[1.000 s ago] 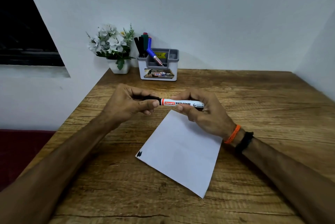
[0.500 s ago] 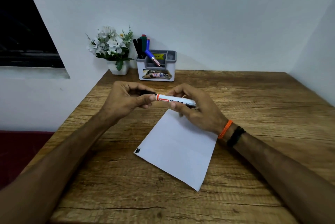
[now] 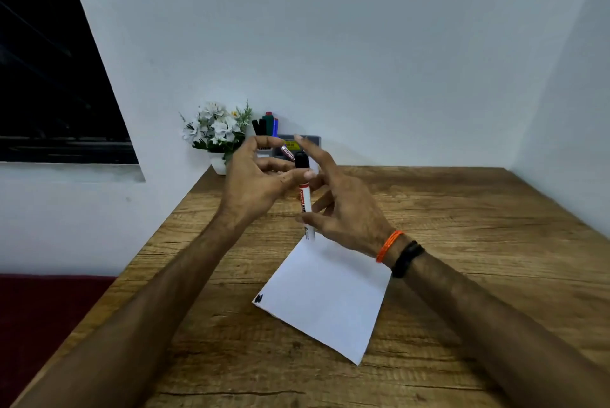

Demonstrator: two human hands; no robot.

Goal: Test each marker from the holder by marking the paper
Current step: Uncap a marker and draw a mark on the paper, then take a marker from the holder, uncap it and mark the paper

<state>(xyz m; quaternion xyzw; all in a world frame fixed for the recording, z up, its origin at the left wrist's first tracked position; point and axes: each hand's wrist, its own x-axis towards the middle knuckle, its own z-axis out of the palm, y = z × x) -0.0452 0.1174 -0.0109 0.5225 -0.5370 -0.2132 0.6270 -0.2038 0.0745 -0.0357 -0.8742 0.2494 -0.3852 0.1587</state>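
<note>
A white whiteboard marker [image 3: 304, 203] with a black cap stands upright above the paper's far corner. My right hand [image 3: 346, 209] pinches its barrel between thumb and fingers, index finger stretched up. My left hand [image 3: 257, 180] pinches the marker just below the cap, thumb across its front. The white paper [image 3: 326, 292] lies on the wooden table [image 3: 462, 242] and bears a small black mark [image 3: 259, 298] at its left corner. The grey holder [image 3: 312, 139] stands at the back, mostly hidden behind my hands, with several markers [image 3: 268, 125] sticking out.
A small white pot of artificial flowers [image 3: 216, 132] stands left of the holder against the wall. The wall closes the table's back and right sides. The table's left edge drops to a dark red floor [image 3: 43, 325].
The marker has swung from lying level between my hands to standing upright, cap on top. Both hands rose toward the holder, and my right index finger has lifted off the barrel.
</note>
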